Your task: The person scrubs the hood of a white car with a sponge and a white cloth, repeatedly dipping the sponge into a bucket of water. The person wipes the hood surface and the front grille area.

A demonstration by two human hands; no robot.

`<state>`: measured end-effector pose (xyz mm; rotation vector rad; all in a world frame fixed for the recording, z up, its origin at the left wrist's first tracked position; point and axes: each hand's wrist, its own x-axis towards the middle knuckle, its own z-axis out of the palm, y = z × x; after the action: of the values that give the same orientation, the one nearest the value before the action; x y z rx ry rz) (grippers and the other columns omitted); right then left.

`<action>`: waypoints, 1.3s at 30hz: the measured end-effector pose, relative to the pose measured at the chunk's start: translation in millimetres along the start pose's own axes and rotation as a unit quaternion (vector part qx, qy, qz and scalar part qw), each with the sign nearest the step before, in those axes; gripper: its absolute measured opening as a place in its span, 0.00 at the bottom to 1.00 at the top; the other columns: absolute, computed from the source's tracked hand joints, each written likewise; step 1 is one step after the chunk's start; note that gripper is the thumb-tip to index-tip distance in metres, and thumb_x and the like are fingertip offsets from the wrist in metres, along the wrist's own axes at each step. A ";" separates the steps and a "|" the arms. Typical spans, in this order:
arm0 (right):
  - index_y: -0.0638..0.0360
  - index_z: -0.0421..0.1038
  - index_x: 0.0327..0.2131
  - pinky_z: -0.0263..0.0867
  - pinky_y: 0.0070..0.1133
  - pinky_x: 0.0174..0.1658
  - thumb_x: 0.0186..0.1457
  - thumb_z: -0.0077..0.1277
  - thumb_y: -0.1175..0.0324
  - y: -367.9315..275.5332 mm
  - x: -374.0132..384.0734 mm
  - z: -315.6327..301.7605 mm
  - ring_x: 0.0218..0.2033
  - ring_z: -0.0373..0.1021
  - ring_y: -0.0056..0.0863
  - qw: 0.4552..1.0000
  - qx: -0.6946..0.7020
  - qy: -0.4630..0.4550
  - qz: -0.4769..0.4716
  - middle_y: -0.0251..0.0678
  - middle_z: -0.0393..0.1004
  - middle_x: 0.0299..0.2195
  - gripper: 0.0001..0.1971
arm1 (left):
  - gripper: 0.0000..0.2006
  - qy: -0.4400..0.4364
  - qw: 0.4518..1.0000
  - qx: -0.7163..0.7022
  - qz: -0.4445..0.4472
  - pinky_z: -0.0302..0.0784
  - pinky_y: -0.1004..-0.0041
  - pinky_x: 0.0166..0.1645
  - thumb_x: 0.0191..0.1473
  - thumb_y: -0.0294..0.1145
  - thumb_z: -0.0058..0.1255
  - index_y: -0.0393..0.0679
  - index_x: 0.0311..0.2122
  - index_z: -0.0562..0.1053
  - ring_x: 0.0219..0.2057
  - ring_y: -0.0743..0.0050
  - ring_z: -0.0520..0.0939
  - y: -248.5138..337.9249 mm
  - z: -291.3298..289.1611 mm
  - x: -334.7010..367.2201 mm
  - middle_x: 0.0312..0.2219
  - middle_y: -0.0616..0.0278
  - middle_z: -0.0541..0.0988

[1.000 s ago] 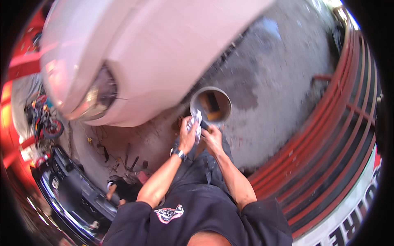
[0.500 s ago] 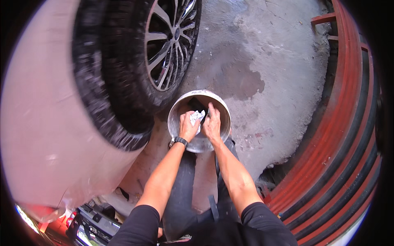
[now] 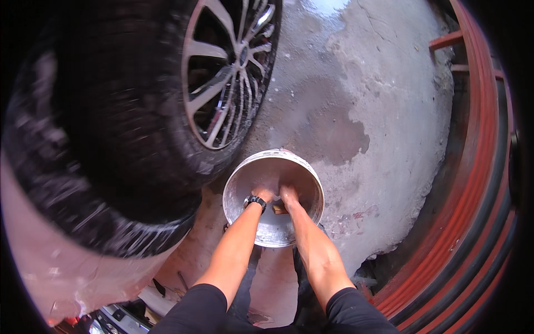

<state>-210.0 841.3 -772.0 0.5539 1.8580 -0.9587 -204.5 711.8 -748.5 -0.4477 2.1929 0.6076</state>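
Note:
Both arms reach down into a round white bucket (image 3: 238, 173) holding greyish, cloudy liquid. My left hand (image 3: 263, 194), with a dark watch (image 3: 257, 201) at its wrist, is dipped in on the left side. Close beside it my right hand (image 3: 288, 194) is dipped in too. The liquid hides the fingers of both hands, so what they grip cannot be seen. A small yellowish-brown block (image 3: 280, 209), perhaps a sponge, shows between the wrists, next to my right one.
A car's wheel with silver spokes (image 3: 243, 55) and wet black tyre (image 3: 139, 122) stands at left, beside a light body panel (image 3: 94, 273). Wet concrete floor (image 3: 334, 133) lies ahead. Curved red metal bars (image 3: 473, 183) run along the right, by the concrete's broken edge.
My hands have gone deeper into the bucket, and their fingers are now hidden. The crumpled white piece in my left hand is out of sight. The view has shifted; the wheel looks larger.

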 end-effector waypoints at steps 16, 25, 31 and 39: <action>0.51 0.66 0.61 0.76 0.35 0.43 0.71 0.37 0.46 -180.1 -425.6 -181.6 0.47 0.74 0.30 0.862 0.455 -0.089 -0.206 0.34 0.74 0.51 0.25 | 0.31 -0.208 0.406 -0.868 0.195 0.73 0.55 0.62 0.56 0.40 0.54 0.42 0.64 0.66 0.57 0.59 0.77 79.3 -285.0 -426.5 0.58 0.51 0.74; 0.60 0.63 0.64 0.69 0.31 0.57 0.73 0.38 0.51 -403.8 -632.9 -214.5 0.60 0.65 0.31 0.797 0.185 -0.019 -0.574 0.37 0.65 0.62 0.26 | 0.21 0.499 0.583 -0.476 0.429 0.78 0.73 0.49 0.56 0.31 0.65 0.41 0.54 0.74 0.45 0.83 0.79 84.5 -592.1 -620.5 0.44 0.68 0.80; 0.60 0.71 0.59 0.66 0.27 0.59 0.73 0.41 0.62 -524.6 -709.1 -107.6 0.56 0.70 0.29 0.667 -0.023 0.078 -0.741 0.38 0.73 0.57 0.19 | 0.26 0.760 0.645 -0.079 0.012 0.62 0.44 0.65 0.52 0.58 0.60 0.54 0.52 0.78 0.58 0.49 0.74 -6.0 -650.4 -575.2 0.52 0.53 0.78; 0.61 0.72 0.57 0.56 0.41 0.67 0.67 0.48 0.69 -591.2 -689.9 33.6 0.65 0.63 0.45 0.399 -0.324 0.136 -0.847 0.47 0.71 0.60 0.18 | 0.22 0.859 0.510 -0.027 -0.041 0.70 0.53 0.54 0.49 0.49 0.65 0.51 0.46 0.78 0.49 0.56 0.78 -215.4 -608.9 -600.1 0.45 0.57 0.80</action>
<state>-297.6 481.7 58.5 -2.3078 2.4272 -0.9846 -96.5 264.0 3.3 -1.7354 3.9005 -0.1134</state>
